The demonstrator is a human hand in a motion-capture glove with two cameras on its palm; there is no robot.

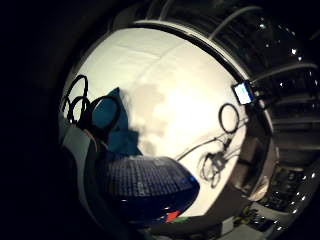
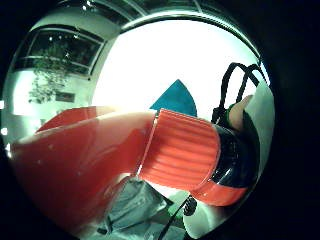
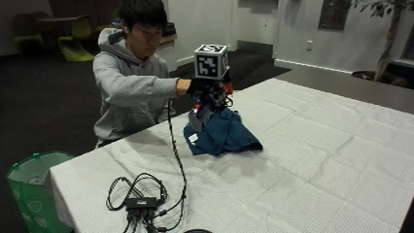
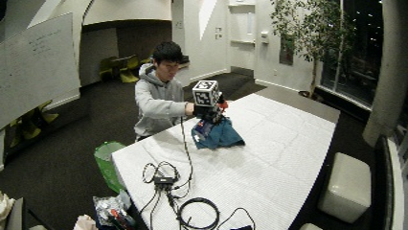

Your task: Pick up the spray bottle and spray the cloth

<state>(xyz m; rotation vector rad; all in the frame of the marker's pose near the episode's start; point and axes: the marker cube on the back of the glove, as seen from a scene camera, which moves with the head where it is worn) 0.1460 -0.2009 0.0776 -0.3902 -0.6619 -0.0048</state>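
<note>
My gloved right hand (image 3: 206, 90) grips the spray bottle (image 3: 198, 116) and holds it in the air just above the blue cloth (image 3: 223, 136), which lies bunched on the white table (image 3: 323, 160). In the thumb side palm view the bottle's orange spray head (image 2: 90, 160) and ribbed collar (image 2: 180, 150) fill the picture, with a corner of the cloth (image 2: 175, 97) behind them. The little finger side palm view has the bottle's dark blue body (image 1: 145, 187) close to the palm, over the cloth (image 1: 112, 125). The other hand is hidden behind the cloth and bottle.
A black box with looped cables (image 3: 142, 201) lies near the table's near left corner, and a cable runs from it up to the hand. A green bin (image 3: 29, 189) stands on the floor beside that corner. A coiled cable (image 4: 198, 213) lies at the table's front edge.
</note>
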